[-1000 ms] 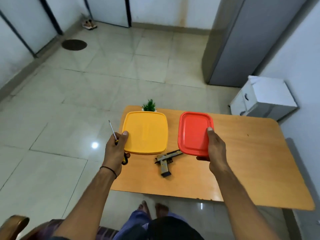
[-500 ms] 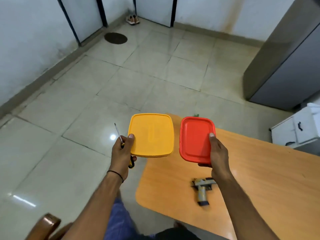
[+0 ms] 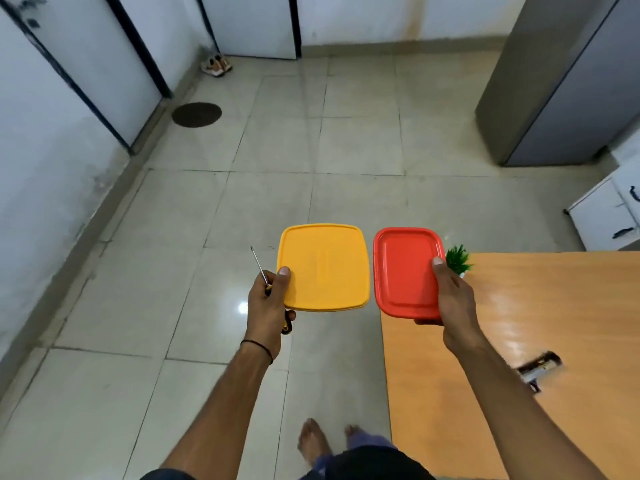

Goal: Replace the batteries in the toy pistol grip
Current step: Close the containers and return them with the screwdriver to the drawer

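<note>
Orange bench point(image 3: 554, 306) carries the toy pistol point(image 3: 538, 367), right of our right hand point(image 3: 453, 299), long axis slanting. Right fingers grip red lid point(image 3: 405, 271); left hand point(image 3: 268, 303) grips yellow lid point(image 3: 325, 268) plus screwdriver point(image 3: 259, 268).

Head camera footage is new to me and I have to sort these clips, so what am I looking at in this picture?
The camera is worn on a person's head and looks forward and down, so the two arms reaching in from the bottom are the wearer's own. The left hand holds a yellow container together with a thin screwdriver. The right hand holds a red container. Both containers are up in the air, mostly over the tiled floor. To the right is a wooden table. On it lie the toy pistol, blurred, and a small green plant at the far corner.
</note>
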